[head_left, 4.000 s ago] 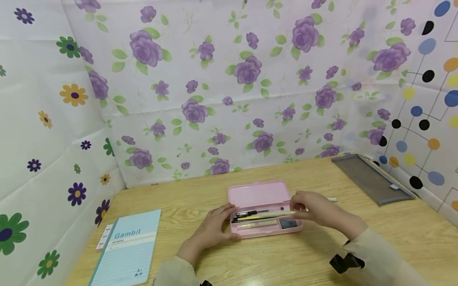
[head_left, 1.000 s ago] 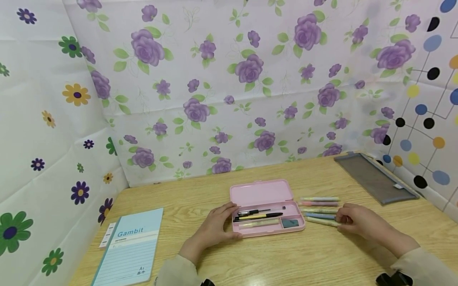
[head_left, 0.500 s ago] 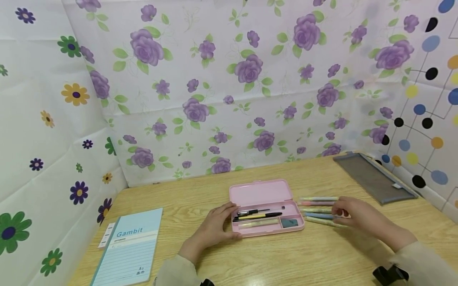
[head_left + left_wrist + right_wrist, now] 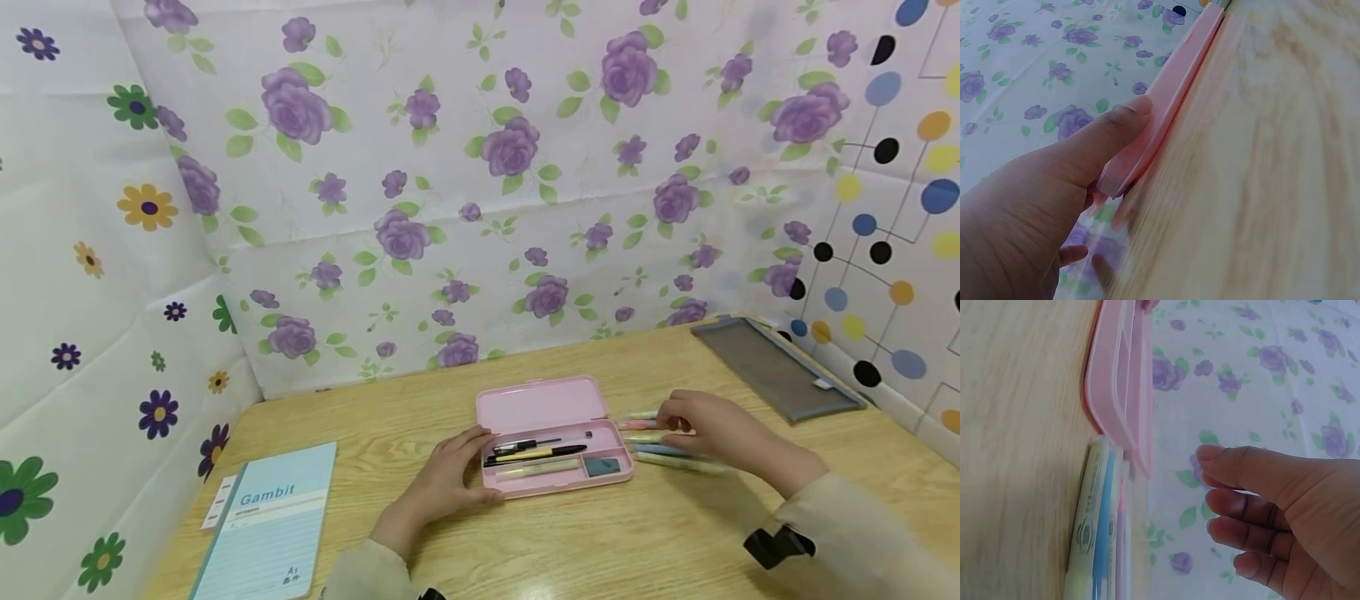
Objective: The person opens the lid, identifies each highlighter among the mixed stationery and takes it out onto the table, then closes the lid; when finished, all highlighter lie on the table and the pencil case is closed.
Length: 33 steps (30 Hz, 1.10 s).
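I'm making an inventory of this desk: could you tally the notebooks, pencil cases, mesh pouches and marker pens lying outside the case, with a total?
Notebook: 1
Pink pencil case: 1
Grey mesh pouch: 1
Marker pens outside the case: 5
Total: 8

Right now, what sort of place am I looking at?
Probably a study or writing desk, perhaps in a screened-off corner: the wood-grain tabletop bears a "Gambit" notebook and an open pink pencil case, with a flowered sheet hanging behind.
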{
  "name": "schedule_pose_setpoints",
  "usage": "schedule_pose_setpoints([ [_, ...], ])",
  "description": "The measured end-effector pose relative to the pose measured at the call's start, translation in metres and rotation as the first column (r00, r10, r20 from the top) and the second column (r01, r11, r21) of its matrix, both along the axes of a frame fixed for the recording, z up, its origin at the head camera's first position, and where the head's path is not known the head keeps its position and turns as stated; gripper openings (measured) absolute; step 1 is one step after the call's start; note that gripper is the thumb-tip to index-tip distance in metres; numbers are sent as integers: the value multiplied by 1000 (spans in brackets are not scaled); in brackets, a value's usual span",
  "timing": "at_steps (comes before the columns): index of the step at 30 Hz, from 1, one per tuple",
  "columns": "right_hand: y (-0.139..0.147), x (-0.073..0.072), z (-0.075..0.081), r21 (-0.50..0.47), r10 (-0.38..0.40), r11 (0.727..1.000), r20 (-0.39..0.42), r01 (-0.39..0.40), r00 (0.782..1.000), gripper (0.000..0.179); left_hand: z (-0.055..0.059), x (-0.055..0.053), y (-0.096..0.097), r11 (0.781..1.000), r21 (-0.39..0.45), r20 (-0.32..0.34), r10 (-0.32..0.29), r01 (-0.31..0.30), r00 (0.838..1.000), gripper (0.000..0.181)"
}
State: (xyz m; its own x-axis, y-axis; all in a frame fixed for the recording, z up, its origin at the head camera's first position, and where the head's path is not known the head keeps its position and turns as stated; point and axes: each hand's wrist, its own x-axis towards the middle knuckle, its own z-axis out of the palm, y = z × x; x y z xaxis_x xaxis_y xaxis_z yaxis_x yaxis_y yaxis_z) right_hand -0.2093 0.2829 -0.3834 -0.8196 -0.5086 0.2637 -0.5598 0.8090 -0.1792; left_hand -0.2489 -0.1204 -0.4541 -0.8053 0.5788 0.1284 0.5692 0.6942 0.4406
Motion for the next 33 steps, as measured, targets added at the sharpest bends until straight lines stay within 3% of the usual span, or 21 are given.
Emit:
schedule_pose_setpoints([
  [11, -32, -11, 8, -27, 47, 999, -6, -47, 999, 7, 2, 2, 0, 1000, 0, 22, 17, -17, 1000, 90],
  [20, -58, -15, 9, -77, 100, 992, 36, -97, 994, 6, 2, 2, 0, 1000, -2, 18, 14, -14, 1000, 90],
  [27, -77, -19, 3, -97, 137, 987, 68, -130, 988, 5, 2, 1, 0, 1000, 4, 18, 10, -10, 1000, 90],
  [33, -90, -22, -8, -76, 180, 981, 50, -176, 982, 9, 2, 2, 0, 1000, 4, 14, 7, -7, 1000, 90],
])
